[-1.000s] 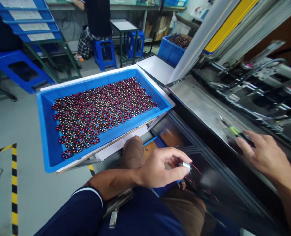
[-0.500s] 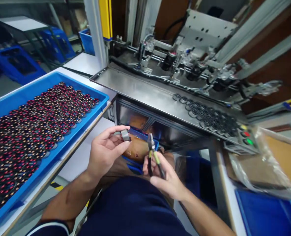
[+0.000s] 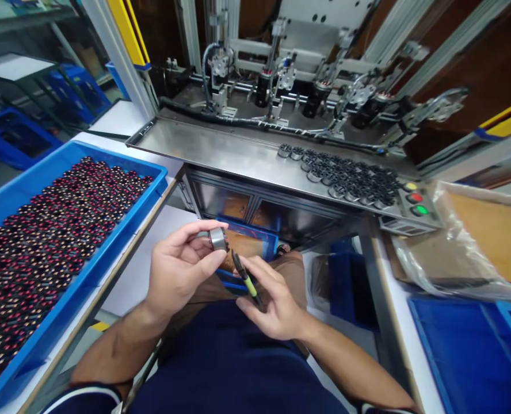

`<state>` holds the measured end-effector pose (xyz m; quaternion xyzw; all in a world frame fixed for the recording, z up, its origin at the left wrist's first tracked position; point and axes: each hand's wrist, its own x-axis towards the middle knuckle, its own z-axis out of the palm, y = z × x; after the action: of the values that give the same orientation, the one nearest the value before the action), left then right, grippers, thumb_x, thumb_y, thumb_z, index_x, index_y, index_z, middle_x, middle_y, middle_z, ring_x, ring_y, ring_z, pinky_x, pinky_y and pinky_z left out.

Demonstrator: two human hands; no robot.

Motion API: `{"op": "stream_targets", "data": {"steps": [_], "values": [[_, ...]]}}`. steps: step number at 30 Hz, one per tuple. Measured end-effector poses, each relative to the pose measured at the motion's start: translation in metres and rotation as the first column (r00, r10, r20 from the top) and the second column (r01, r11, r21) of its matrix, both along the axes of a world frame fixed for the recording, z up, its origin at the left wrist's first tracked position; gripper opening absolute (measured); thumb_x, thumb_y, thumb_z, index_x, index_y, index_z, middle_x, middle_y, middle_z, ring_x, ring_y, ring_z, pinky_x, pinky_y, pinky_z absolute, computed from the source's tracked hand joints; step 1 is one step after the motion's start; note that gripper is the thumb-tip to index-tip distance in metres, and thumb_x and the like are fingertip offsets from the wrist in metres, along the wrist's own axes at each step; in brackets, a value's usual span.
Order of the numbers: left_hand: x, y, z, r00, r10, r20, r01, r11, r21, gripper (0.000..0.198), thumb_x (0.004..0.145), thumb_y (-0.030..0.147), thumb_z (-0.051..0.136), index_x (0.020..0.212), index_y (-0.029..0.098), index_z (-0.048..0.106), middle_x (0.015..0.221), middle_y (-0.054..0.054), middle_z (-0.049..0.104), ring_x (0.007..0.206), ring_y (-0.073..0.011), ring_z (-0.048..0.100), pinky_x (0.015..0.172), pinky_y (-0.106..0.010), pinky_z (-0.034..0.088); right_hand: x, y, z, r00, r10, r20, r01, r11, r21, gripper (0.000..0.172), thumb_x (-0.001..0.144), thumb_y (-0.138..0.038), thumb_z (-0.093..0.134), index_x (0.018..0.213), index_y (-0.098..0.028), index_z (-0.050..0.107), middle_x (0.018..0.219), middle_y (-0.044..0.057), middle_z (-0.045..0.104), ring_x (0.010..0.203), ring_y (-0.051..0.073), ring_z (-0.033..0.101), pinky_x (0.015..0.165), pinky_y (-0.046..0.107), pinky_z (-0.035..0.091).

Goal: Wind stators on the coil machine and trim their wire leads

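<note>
Between the thumb and fingers of my left hand [image 3: 186,264] is a small round motor stator [image 3: 218,239], a grey ring with dark and reddish parts on its right-facing side. My right hand [image 3: 270,296] grips pliers [image 3: 249,282] with black and yellow-green handles, probably cutters. Their dark jaws point up and left, close beside the stator's right side; whether they touch it I cannot tell. Both hands are above my lap, in front of the metal bench.
A blue tray [image 3: 163,178] full of similar coiled parts stands left. Several dark ring parts [image 3: 342,172] lie on the metal ledge [image 3: 203,146], near a button box [image 3: 415,201]. Machine fixtures [image 3: 281,80] stand behind. At right are a plastic-lined box [image 3: 445,241] and a blue bin [image 3: 449,345].
My right hand has brought the pliers left and turned them toward the stator. The left hand still holds the stator in nearly the same place. The camera view has shifted.
</note>
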<state>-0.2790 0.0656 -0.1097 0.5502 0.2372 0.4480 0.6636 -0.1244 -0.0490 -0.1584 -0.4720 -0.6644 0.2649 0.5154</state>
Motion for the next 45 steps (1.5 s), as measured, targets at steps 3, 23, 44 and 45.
{"op": "stream_targets", "data": {"steps": [3,23,44,45], "values": [[0.001,-0.002,0.002,1.000,-0.001,-0.030,0.001,1.000,-0.001,0.038,0.073,0.011,0.076,0.110,0.016,0.070,0.105,-0.011,0.075,0.084,-0.0161,0.073,0.076,-0.024,0.061,0.000,0.000,0.001,1.000,-0.010,-0.026,0.010,1.000,0.006,0.070,0.082,-0.014,0.062,0.146,-0.024,0.037,0.110,0.011,0.058,0.094,0.022,0.058,0.082,0.040,0.056],[0.001,0.001,-0.001,0.995,0.091,0.044,-0.097,0.985,0.141,0.022,0.078,0.013,0.071,0.099,0.020,0.072,0.105,-0.008,0.075,0.101,-0.0192,0.069,0.085,-0.028,0.058,0.003,-0.002,-0.001,0.997,-0.017,0.069,0.016,1.000,0.019,0.073,0.077,-0.009,0.056,0.146,-0.022,0.037,0.112,0.012,0.055,0.100,0.023,0.057,0.085,0.040,0.053],[0.002,-0.002,-0.002,0.984,0.178,0.004,-0.169,0.925,0.341,0.020,0.081,0.010,0.066,0.098,0.020,0.071,0.106,-0.007,0.074,0.102,-0.0196,0.068,0.091,-0.033,0.055,0.004,0.013,0.006,0.996,-0.032,0.082,0.023,0.994,0.103,0.080,0.073,-0.006,0.056,0.148,-0.024,0.035,0.112,0.011,0.056,0.097,0.023,0.058,0.082,0.040,0.055],[0.001,-0.001,-0.002,0.985,0.171,0.003,-0.161,0.922,0.351,0.021,0.081,0.009,0.065,0.098,0.020,0.071,0.106,-0.006,0.074,0.103,-0.0194,0.068,0.092,-0.033,0.055,0.003,0.013,0.006,0.996,-0.032,0.083,0.023,0.994,0.109,0.080,0.073,-0.006,0.056,0.148,-0.023,0.035,0.112,0.012,0.057,0.096,0.023,0.058,0.081,0.040,0.055]]}}
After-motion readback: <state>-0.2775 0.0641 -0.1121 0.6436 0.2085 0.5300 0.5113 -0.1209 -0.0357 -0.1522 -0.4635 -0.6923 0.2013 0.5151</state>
